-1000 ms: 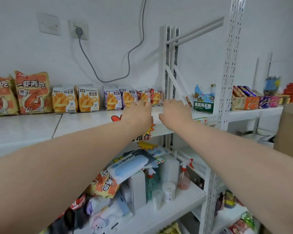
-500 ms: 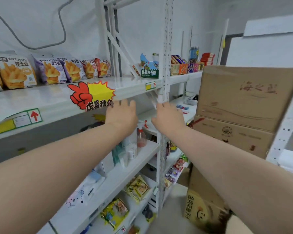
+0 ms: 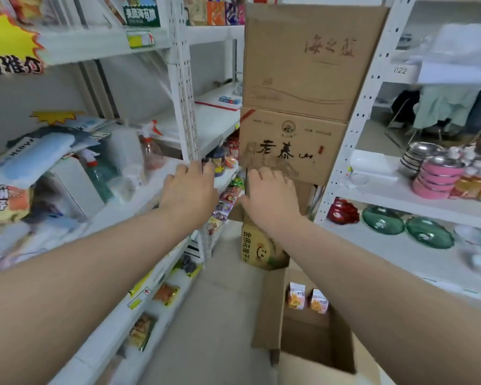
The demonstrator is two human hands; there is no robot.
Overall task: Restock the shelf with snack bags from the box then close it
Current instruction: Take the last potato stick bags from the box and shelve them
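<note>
Hovering side by side at the centre of the view, the left hand point(image 3: 190, 190) and the right hand point(image 3: 271, 195) have relaxed, spread fingers and hold nothing, with a stack of brown printed cardboard cartons point(image 3: 306, 68) behind them toward 12 o'clock. At 5 o'clock the open brown cardboard box point(image 3: 270, 315) sits on the floor, with two small orange snack bags point(image 3: 296, 297) upright inside against its far wall. The white perforated metal shelf point(image 3: 214, 126) fills the 9 o'clock side.
</note>
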